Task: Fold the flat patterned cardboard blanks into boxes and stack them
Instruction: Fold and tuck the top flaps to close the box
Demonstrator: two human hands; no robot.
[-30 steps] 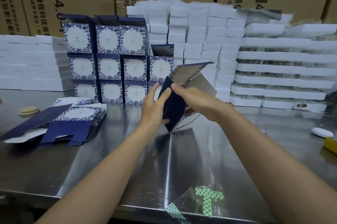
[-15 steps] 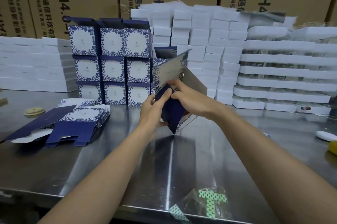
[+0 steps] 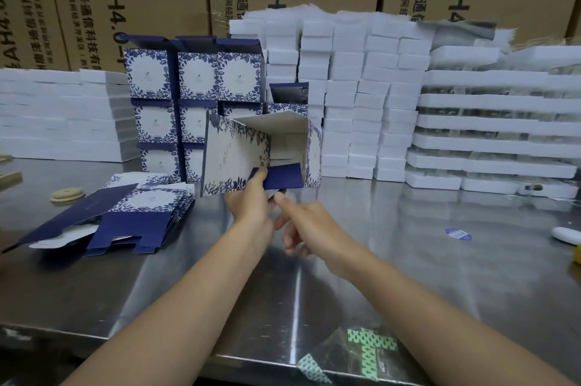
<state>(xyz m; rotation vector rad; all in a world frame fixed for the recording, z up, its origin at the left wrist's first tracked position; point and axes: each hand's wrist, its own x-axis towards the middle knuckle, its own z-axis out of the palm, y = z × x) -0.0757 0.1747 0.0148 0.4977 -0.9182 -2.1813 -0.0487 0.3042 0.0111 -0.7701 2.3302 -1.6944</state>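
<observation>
Here the half-formed box [image 3: 234, 159] is held up over the steel table [image 3: 408, 259] with its open end toward the camera. The left hand [image 3: 251, 206] pinches its lower edge, thumb pressed on the navy flap [image 3: 283, 176]. Just below that grip the right hand [image 3: 309, 228] is blurred, fingers loosely spread and holding nothing, thumb tip close under the flap. Left of the grip lies the pile of flat blanks [image 3: 138, 212]. Behind it stands the stack of folded boxes [image 3: 195, 77], with white cartons [image 3: 361, 86] to the right.
</observation>
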